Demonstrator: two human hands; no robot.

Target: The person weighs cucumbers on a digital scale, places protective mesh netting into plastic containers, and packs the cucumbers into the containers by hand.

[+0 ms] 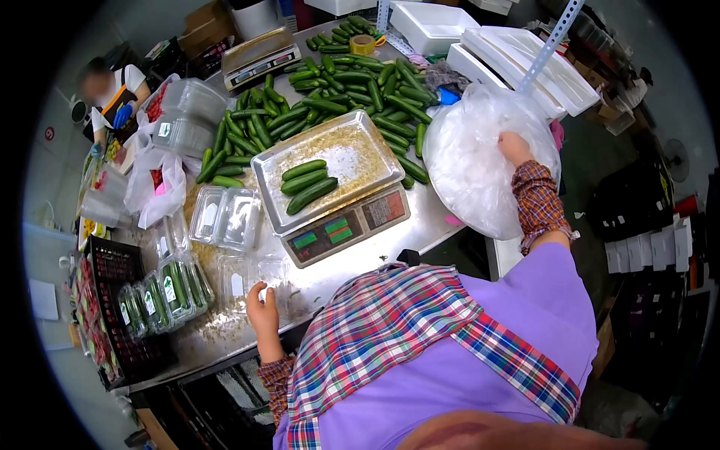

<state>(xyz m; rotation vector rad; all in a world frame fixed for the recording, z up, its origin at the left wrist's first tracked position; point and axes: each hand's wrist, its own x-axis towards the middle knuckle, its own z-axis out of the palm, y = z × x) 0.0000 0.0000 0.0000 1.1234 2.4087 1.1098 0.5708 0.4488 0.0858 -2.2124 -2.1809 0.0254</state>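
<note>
My right hand [516,148] is closed on a clear plastic bag [480,142] in a bulky heap of plastic on a round white surface. My left hand [264,311] has its fingers bent around the near edge of an opened clear plastic clamshell [236,276]; part of the grip is hidden. Three cucumbers [304,180] lie in a metal tray [360,142] on a digital scale [349,229]. Behind the tray spreads a large pile of loose cucumbers [330,86]. Empty clamshells [225,217] sit left of the scale.
Filled cucumber packs [169,296] stand at the table's left, beside a black crate [116,262]. Stacked clear containers [184,112] are farther back, near a second scale [259,60]. White foam boxes [435,26] and a perforated metal post [551,45] stand right. A co-worker [120,97] is far left.
</note>
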